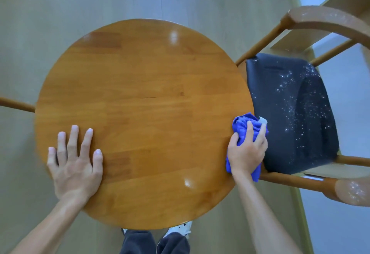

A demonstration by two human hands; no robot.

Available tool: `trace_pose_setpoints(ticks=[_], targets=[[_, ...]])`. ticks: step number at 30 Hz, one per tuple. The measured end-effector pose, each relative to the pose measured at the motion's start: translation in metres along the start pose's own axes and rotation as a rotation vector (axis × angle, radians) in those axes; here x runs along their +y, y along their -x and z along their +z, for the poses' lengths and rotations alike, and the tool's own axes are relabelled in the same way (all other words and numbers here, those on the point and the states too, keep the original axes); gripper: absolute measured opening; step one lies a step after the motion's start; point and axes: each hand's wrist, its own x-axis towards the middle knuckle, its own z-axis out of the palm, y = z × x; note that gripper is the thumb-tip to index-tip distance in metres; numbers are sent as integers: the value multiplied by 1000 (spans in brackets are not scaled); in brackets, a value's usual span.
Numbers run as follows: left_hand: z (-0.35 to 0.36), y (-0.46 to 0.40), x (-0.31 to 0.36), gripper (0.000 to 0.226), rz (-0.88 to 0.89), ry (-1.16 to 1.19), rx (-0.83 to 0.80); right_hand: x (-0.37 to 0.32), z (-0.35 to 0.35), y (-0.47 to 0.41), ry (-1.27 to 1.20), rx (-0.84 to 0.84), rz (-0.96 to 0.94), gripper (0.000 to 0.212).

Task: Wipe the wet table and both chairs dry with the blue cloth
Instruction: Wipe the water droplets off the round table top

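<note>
A round wooden table [144, 97] fills the middle of the head view. My left hand [77, 163] lies flat on its near-left part, fingers spread, holding nothing. My right hand [247, 151] grips the bunched blue cloth [243, 125] at the table's right edge, where it meets the chair. That chair [294, 113] on the right has a black padded seat speckled with water drops; more drops sit on its curved wooden backrest [328, 18] and near armrest end [354, 191]. A wooden bar [17, 104], maybe part of the second chair, pokes out at the far left.
The floor [60, 13] around is pale wood-look. My legs and white shoes [180, 230] show below the table's near edge. A light wooden shelf unit [312, 31] stands behind the right chair, beside a pale wall.
</note>
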Motion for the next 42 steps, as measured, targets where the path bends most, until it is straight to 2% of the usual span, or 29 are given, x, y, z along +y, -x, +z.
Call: trace_pose_setpoints(ticks=[3,6,9,12,14,17,19,22,24,27,29,31,33,35,37,39,40,42], targets=[[1,0,-1,59,-1,0,-4,-62,15,51,10,3,-204,48],[2,1,-1,60,-23,25,21,-112,23,144,-121,-159,-593,51],[6,0,-1,60,-10,44,32,-77,11,194,-198,-283,-938,46],[5,0,-2,59,-14,36,-8,6,-12,166,-184,-297,-1025,39],[1,2,2,60,-32,24,-14,48,-20,114,-109,-236,-948,41],[-3,2,8,61,-34,-13,-9,62,-11,27,-10,-137,-541,42],[-2,2,7,61,-22,-21,-7,33,1,-8,11,-94,-286,43],[1,2,3,60,-11,-28,12,-49,25,-1,41,-42,-152,51],[4,3,2,60,1,-31,45,-111,38,42,-2,-46,-229,56],[7,3,-5,59,37,-17,91,-170,42,139,-136,-187,-588,53],[9,4,-8,58,62,-37,126,-157,34,176,-200,-294,-836,49],[11,3,-9,58,68,-40,132,-113,24,163,-207,-345,-1020,48],[11,3,-8,59,66,-35,115,-68,16,117,-158,-319,-1061,47],[10,3,-7,59,60,-40,99,-42,13,57,-43,-229,-856,45],[11,3,-6,59,61,-41,93,-46,19,8,45,-165,-454,48],[12,2,-6,59,62,-53,93,-85,33,-14,48,-117,-107,53],[13,1,-6,59,62,-55,85,-110,41,-13,58,-100,-26,56],[13,1,-8,59,66,-45,76,-156,53,8,82,-112,-101,59]])
